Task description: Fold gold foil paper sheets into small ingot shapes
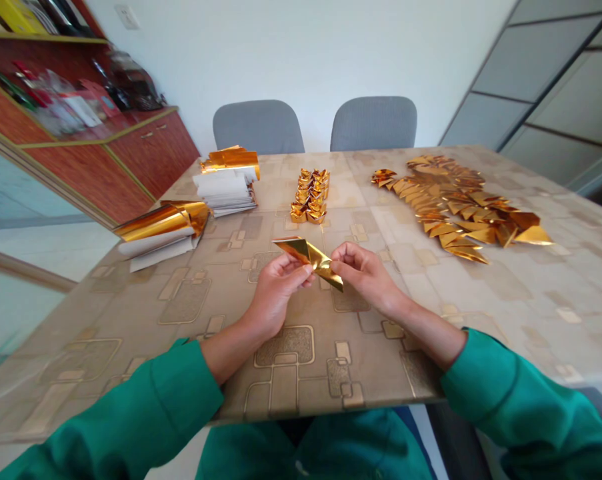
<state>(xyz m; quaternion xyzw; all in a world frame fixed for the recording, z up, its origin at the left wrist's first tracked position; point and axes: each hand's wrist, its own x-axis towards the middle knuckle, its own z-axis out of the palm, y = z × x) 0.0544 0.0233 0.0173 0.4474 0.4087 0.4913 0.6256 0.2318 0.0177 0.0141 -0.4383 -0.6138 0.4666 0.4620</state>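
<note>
A folded piece of gold foil paper is held above the table, slanting down from upper left to lower right. My left hand pinches its lower middle edge between thumb and fingers. On the other side, my right hand grips the paper near its right end, thumb pressed against the fingers. Beyond the hands stand two rows of small folded gold paper pieces, packed side by side. To the right lies a large spread of overlapping flat-folded gold paper pieces.
Stacks of gold and white paper sheets, one farther back and one nearer, lie at the left of the patterned tablecloth. Two grey chairs stand behind the table. A red-brown cabinet is at the left.
</note>
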